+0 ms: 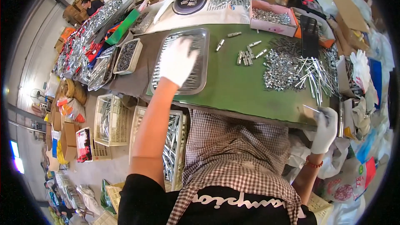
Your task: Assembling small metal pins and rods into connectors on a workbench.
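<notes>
My left hand [180, 60], in a white glove, is over a shallow metal tray [203, 81] at the left of the green work surface. Its fingers are slightly blurred but look spread apart, with nothing visible in them. Rows of slim, shiny metal pieces [191, 79] line the tray; their exact kind is too small to tell. At the table's front right edge, my right hand [326, 129], also gloved in white, is closed on a thin metal rod [311, 108] that points left. Similar long rods [314, 77] lie fanned out just beyond it.
Small metal fittings [281, 71] are heaped left of the rods, with dark slender pieces [287, 46] behind. Several metal cylinders [246, 57] lie mid-table. A pink box [273, 25] of small parts, a phone [309, 37] and a white tub [137, 56] stand around. Plastic crates [110, 121] sit below left.
</notes>
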Action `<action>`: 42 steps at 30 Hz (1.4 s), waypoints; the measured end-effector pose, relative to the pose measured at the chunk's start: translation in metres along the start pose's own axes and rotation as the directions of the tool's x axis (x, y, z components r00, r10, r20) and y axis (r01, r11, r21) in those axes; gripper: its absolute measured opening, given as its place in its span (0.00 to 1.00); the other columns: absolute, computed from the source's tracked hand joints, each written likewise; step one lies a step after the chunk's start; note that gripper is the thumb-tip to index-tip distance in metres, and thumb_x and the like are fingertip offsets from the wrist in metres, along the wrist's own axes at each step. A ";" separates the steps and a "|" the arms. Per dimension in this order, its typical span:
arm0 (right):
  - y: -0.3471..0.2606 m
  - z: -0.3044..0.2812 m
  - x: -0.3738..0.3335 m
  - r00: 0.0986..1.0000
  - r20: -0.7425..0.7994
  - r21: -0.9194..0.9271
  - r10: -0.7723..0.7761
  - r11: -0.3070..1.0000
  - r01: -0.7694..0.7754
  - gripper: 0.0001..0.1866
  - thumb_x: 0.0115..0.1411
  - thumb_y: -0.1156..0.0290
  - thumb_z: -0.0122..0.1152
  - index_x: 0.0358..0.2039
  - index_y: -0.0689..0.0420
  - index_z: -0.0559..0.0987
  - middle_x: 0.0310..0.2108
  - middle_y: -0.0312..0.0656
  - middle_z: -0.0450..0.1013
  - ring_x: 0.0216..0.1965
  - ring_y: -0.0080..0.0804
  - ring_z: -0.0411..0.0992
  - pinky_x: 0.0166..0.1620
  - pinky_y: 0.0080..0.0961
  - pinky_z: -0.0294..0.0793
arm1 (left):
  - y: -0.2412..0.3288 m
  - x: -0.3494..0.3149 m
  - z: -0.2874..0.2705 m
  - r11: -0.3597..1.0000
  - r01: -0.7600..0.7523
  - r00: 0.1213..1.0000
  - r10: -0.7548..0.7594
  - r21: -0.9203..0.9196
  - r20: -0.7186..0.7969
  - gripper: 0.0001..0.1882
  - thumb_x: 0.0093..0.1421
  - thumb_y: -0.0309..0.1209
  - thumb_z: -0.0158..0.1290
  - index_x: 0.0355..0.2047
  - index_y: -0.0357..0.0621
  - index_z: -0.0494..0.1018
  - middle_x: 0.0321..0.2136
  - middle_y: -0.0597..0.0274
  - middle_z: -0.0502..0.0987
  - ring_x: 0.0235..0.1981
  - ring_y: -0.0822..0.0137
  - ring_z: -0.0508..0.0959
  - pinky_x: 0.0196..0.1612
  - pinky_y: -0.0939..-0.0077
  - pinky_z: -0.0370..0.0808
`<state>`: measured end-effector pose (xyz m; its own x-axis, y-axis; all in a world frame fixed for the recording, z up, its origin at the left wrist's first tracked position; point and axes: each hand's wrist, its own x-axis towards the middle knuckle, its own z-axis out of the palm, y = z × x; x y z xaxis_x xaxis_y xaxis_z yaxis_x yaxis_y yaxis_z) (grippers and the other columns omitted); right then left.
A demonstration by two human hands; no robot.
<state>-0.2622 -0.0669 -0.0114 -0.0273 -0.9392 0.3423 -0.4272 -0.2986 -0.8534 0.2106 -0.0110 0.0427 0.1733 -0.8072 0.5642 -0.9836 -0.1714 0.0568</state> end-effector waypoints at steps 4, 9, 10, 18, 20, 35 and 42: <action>-0.016 0.003 -0.003 0.968 0.177 -0.241 -0.176 0.946 0.216 0.07 0.55 0.82 0.61 0.35 0.62 0.81 0.36 0.46 0.76 0.39 0.41 0.76 0.46 0.30 0.74 | 0.057 0.049 0.032 0.997 -0.074 0.941 0.073 -0.010 0.330 0.13 0.63 0.38 0.50 0.42 0.46 0.76 0.37 0.52 0.79 0.42 0.51 0.80 0.47 0.55 0.76; -0.024 0.010 -0.009 0.941 0.232 -0.345 -0.247 0.884 0.317 0.07 0.55 0.77 0.64 0.36 0.58 0.82 0.35 0.46 0.76 0.38 0.46 0.76 0.43 0.34 0.74 | 0.065 0.078 0.072 0.931 -0.202 0.883 0.038 0.305 0.467 0.10 0.62 0.33 0.48 0.40 0.50 0.77 0.36 0.55 0.83 0.41 0.54 0.83 0.43 0.59 0.77; -0.026 0.013 -0.008 0.937 0.242 -0.350 -0.252 0.878 0.327 0.07 0.54 0.77 0.65 0.36 0.58 0.82 0.34 0.46 0.76 0.37 0.46 0.76 0.42 0.35 0.74 | 0.067 0.079 0.068 0.934 -0.179 0.882 0.013 0.310 0.471 0.09 0.62 0.33 0.48 0.39 0.49 0.77 0.36 0.55 0.83 0.40 0.55 0.83 0.42 0.59 0.76; -0.026 0.022 -0.008 0.908 0.268 -0.378 -0.323 0.831 0.408 0.07 0.52 0.75 0.66 0.33 0.54 0.82 0.32 0.44 0.75 0.37 0.48 0.73 0.42 0.40 0.73 | 0.184 -0.010 -0.012 0.839 -0.304 0.807 0.479 -0.451 0.346 0.05 0.53 0.31 0.55 0.30 0.48 0.77 0.27 0.59 0.79 0.32 0.55 0.79 0.38 0.58 0.75; -0.032 0.026 -0.007 0.878 0.297 -0.361 -0.376 0.807 0.468 0.06 0.51 0.75 0.67 0.31 0.53 0.82 0.31 0.42 0.75 0.37 0.46 0.74 0.41 0.40 0.73 | 0.200 -0.041 0.001 0.761 -0.288 0.842 0.490 -0.582 0.225 0.04 0.51 0.28 0.58 0.29 0.47 0.79 0.26 0.61 0.78 0.32 0.55 0.78 0.38 0.59 0.74; -0.032 0.037 -0.001 0.824 0.413 -0.300 -0.388 0.797 0.525 0.06 0.51 0.73 0.68 0.31 0.48 0.82 0.31 0.34 0.77 0.38 0.40 0.74 0.44 0.36 0.72 | 0.213 -0.073 0.026 0.755 -0.170 0.954 0.287 -0.634 0.087 0.07 0.53 0.27 0.61 0.34 0.46 0.81 0.27 0.62 0.75 0.31 0.56 0.76 0.36 0.61 0.73; -0.030 0.041 0.008 0.849 0.347 -0.269 -0.399 0.825 0.497 0.06 0.51 0.72 0.68 0.31 0.51 0.83 0.33 0.39 0.78 0.39 0.42 0.75 0.44 0.37 0.74 | 0.211 -0.077 0.032 0.779 -0.237 0.954 0.300 -0.580 0.013 0.10 0.53 0.30 0.62 0.36 0.50 0.78 0.26 0.65 0.74 0.29 0.57 0.76 0.32 0.60 0.72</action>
<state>-0.2129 -0.0726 0.0014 0.4609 -0.7371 0.4942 -0.6093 -0.6677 -0.4276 -0.0086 -0.0034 -0.0146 -0.1293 -0.8288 0.5444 -0.8372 0.3855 0.3879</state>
